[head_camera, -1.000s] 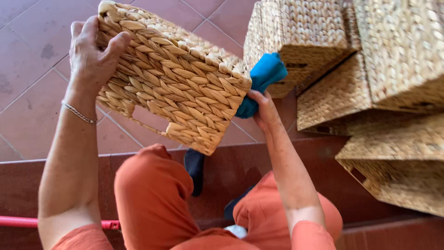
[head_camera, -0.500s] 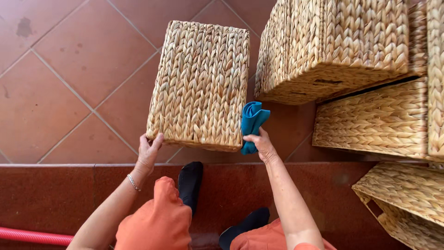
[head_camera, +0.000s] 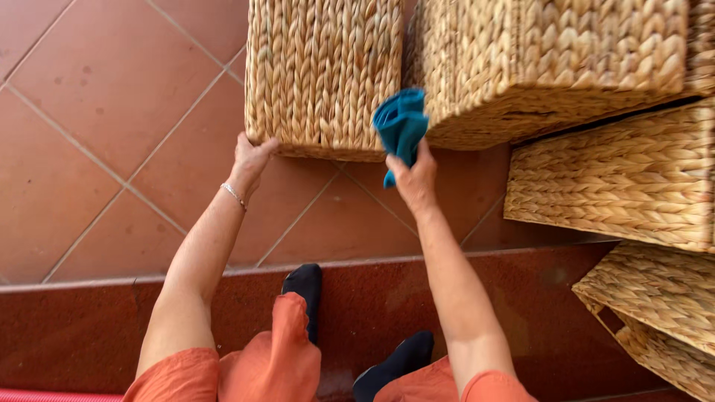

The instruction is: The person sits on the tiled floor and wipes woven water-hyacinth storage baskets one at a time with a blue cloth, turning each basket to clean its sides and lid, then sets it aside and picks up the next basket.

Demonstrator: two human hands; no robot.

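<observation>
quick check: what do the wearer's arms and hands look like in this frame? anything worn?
Both arms are bare from the upper arm down; no sleeves reach the forearms and neither hand is gloved. The left hand has a thin silver-coloured chain bracelet at the wrist. The right hand shows no bracelet or watch. No rings can be made out on the fingers.

A single head-worn camera looked steeply down past the person's knees at the tiled floor [head_camera: 104, 112], close in. The left hand [head_camera: 249, 158] sat near 11 o'clock of centre, the right hand [head_camera: 414, 181] just right of centre, stacked woven baskets [head_camera: 566, 52] at 2 o'clock
</observation>
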